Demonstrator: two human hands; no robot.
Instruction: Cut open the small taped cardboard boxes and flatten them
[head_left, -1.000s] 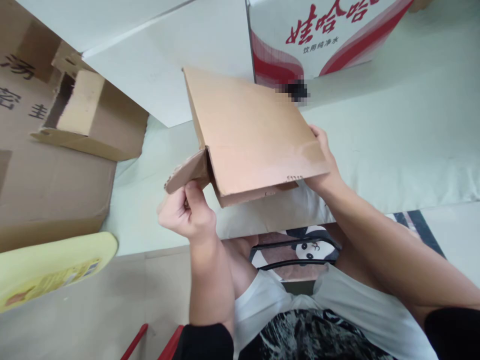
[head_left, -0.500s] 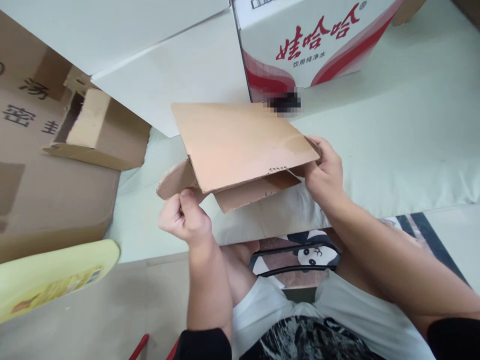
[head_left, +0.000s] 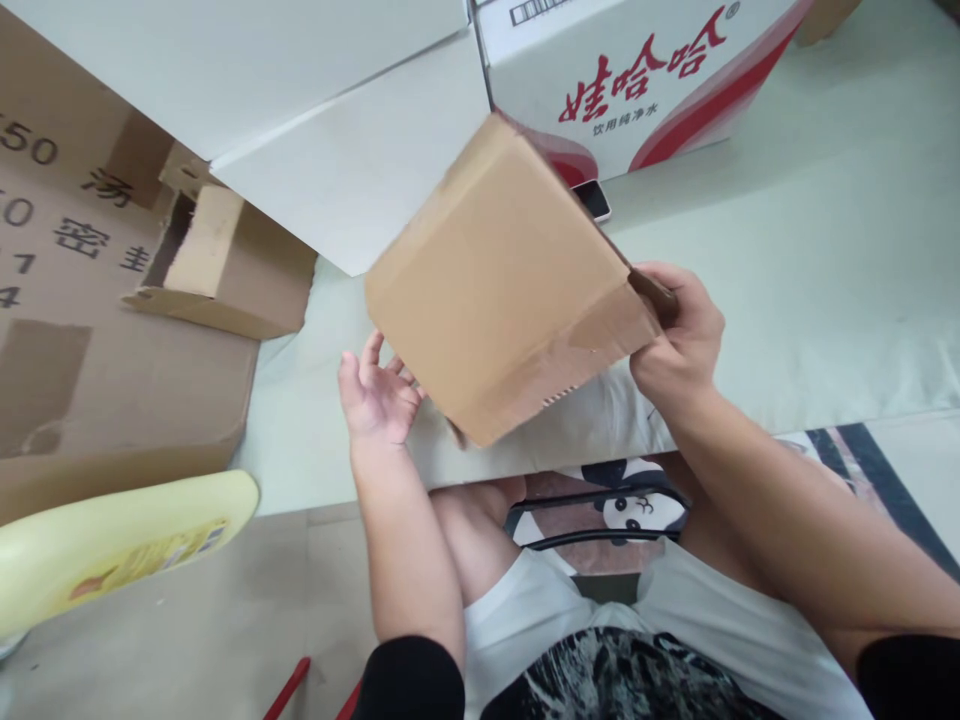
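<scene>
I hold a plain brown cardboard box (head_left: 502,280) in the air above the pale green table (head_left: 810,280), tilted with one corner pointing down. My right hand (head_left: 679,335) grips its right edge, thumb and fingers closed over a flap. My left hand (head_left: 375,390) is under the box's lower left side with its fingers spread; it supports the box from below, and its fingertips are hidden behind the cardboard.
A white and red printed carton (head_left: 645,70) stands at the back, with a phone (head_left: 592,198) at its foot. Large white boards (head_left: 337,130) lie behind. At the left are a big brown carton (head_left: 90,340), a small open box (head_left: 225,265) and a yellow item (head_left: 112,545).
The box has been turned and tilted up, so a broad closed face now shows. My left hand let go of the side flap and opened under the box. My right hand kept its grip.
</scene>
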